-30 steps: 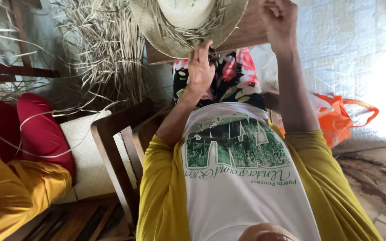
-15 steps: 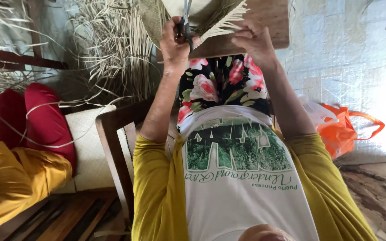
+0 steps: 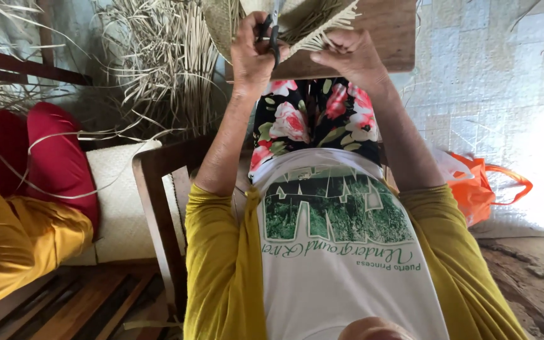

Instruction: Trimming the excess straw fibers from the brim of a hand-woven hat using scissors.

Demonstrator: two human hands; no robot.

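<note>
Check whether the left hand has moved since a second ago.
Yes. The left hand, then flat under the woven hat, now sits higher against the wooden board, gripping scissors at the hat's fringe.

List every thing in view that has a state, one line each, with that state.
Left hand: closed around the scissors.
Scissors: held upright, blades at the woven hat's edge.
Right hand: gripping the loose strips of the hat.
Woven hat: unfinished, strips sticking out at its rim.
Wooden board: lying under the hat.
Orange bag: slumped on the floor.
Red cushions: lying side by side.
</note>
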